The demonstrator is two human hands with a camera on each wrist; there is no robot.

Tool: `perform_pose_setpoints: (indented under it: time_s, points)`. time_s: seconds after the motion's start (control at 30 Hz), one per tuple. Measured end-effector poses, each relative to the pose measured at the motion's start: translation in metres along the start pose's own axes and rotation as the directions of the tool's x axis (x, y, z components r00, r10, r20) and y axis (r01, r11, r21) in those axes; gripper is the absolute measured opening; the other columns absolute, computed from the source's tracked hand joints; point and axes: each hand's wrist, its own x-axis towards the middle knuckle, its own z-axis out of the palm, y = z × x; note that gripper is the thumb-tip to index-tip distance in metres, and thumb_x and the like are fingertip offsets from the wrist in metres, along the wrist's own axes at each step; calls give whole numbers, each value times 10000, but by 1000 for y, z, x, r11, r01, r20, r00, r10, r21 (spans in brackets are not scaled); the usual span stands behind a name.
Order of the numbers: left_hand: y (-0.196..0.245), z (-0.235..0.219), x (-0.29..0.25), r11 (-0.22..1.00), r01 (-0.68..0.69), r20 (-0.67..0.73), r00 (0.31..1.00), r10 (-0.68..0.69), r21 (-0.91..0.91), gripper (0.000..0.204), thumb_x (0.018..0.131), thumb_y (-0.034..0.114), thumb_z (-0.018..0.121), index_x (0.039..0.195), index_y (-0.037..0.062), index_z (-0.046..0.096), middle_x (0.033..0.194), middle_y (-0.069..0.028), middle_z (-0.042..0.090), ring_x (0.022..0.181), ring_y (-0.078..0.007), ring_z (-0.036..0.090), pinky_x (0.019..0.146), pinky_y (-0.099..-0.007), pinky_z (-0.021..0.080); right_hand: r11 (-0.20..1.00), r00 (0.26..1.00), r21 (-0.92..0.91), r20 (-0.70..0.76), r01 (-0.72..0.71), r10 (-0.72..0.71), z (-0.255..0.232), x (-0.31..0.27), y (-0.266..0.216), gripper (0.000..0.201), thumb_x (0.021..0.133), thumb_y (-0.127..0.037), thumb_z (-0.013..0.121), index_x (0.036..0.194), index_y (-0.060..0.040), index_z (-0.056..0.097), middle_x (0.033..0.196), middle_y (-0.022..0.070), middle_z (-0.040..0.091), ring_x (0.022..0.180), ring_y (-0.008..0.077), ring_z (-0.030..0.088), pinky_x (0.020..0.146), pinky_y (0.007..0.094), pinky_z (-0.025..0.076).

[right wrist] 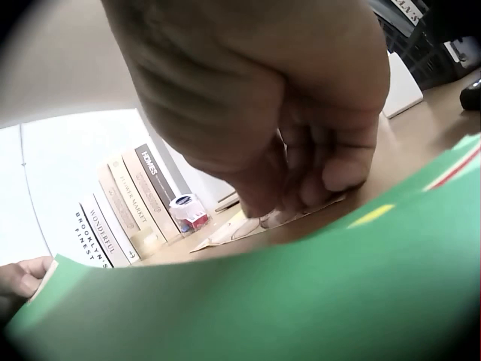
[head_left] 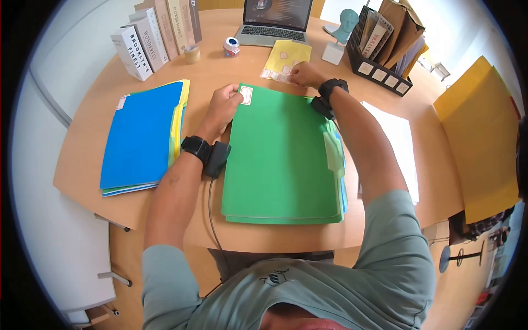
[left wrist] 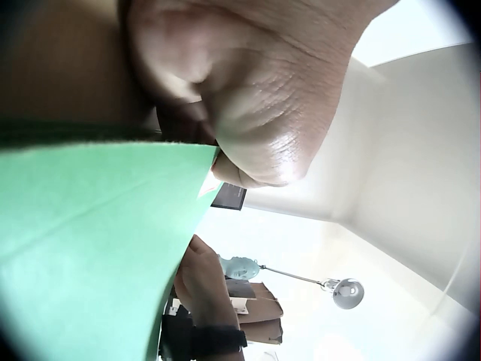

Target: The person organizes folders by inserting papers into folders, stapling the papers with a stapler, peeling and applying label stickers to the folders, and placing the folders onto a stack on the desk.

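Note:
A stack of green folders (head_left: 280,159) lies in front of the person, a white label (head_left: 246,95) at its top left corner. The left hand (head_left: 223,107) pinches that corner, thumb on top near the label; in the left wrist view this hand (left wrist: 255,83) holds the green folder's (left wrist: 90,226) corner. Beyond the folders lies a yellow sheet (head_left: 286,52) with several small labels. The right hand (head_left: 308,74) is at its lower right edge, fingertips down on it; in the right wrist view the fingers of this hand (right wrist: 301,135) are bent against the sheet. Whether they pinch a label is hidden.
A blue folder stack (head_left: 143,137) lies left, white paper (head_left: 396,148) right. At the back stand books (head_left: 148,41), a small cup (head_left: 192,54), a toy figure (head_left: 231,47), a laptop (head_left: 274,34), a bust (head_left: 345,26) and a black file box (head_left: 379,74). A yellow folder (head_left: 478,137) is far right.

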Motion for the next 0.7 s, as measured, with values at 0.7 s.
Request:
perform_pose_setpoints:
  time_s: [0.7]
  points:
    - [1,1,-1,999,27,-15,1000,-28,-38,281,887,56,501,1115,-100,553,934,-111,669,790,-129,641,691,-247,512,927,973,-317,174,203,-154,39,90,76,405,772,-305,605,880,83,653,832,186,660,698,288,645,612,386,514]
